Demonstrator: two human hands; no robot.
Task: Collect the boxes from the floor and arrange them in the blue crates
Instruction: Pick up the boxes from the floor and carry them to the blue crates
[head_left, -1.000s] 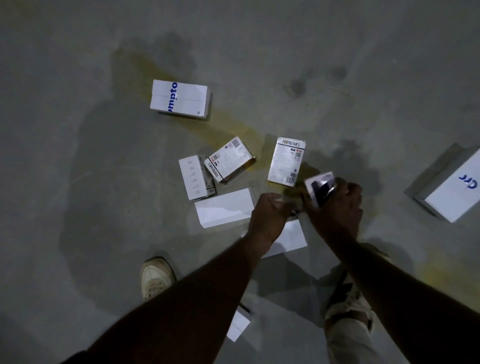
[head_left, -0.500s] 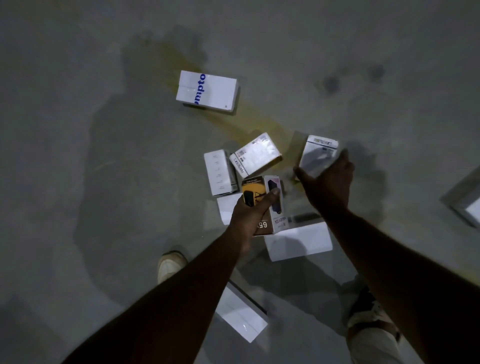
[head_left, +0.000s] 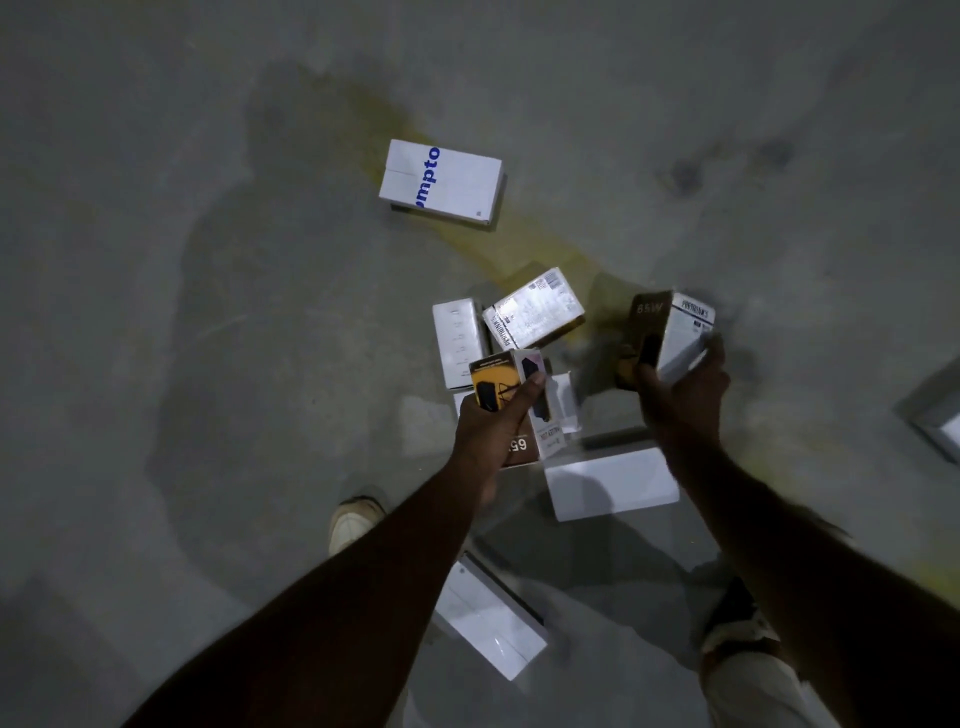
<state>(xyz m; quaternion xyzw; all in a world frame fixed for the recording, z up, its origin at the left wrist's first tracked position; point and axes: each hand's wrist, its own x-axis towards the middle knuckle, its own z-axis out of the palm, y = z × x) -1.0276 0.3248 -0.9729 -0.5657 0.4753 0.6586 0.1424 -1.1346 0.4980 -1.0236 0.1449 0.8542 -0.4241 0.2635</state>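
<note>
Left hand (head_left: 491, 423) grips a brown-and-orange box (head_left: 511, 405), fingers curled round it, thumb on the near face, box lifted off the floor (head_left: 182, 312). Right hand (head_left: 680, 395) grips a second box (head_left: 670, 332) marked 65W, fingers wrapped around its white side, also off the floor. Between the two hands and just past the left fingertips lie two white boxes (head_left: 532, 309) touching each other. A larger white box with blue lettering (head_left: 441, 182) lies well beyond. A flat white box (head_left: 613, 483) lies below the right wrist. Shoe (head_left: 353, 522) sits beside the left forearm.
</note>
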